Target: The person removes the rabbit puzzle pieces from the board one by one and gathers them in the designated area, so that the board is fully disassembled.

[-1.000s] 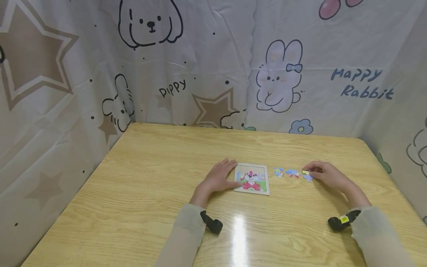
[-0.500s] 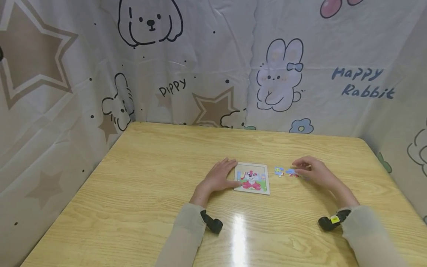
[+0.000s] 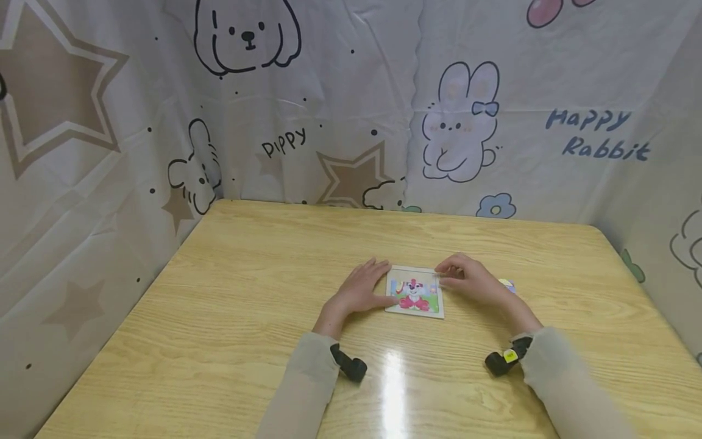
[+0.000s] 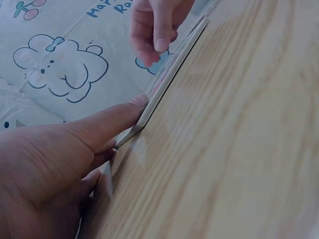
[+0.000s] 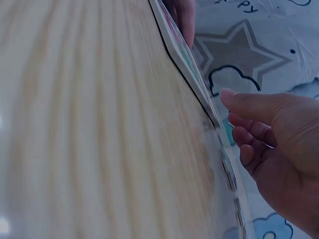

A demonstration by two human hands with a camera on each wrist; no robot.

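In the head view a square picture puzzle board (image 3: 414,311), with a cartoon animal in pink, lies in a pale frame on the table. My left hand (image 3: 362,288) rests at its left side: straight fingers reach the far left corner, and the thumb lies over the lower left border. At the board's right edge is my right hand (image 3: 473,280), its thumb apart from loosely bent fingers, with nothing visible between them. A blue and yellow puzzle piece (image 3: 509,284) shows behind that wrist. Beneath the hand, the right wrist view shows a puzzle piece (image 5: 228,172) edge-on.
The wooden table (image 3: 247,292) reaches back to a printed curtain (image 3: 340,103), which also hangs along both sides. A black wrist camera (image 3: 349,364) sits on the left wrist and another black wrist camera (image 3: 501,361) on the right.
My right hand has moved left from the rightmost puzzle piece to the board's right edge, now covering the other loose pieces in the head view. The left hand and the board have stayed in place.
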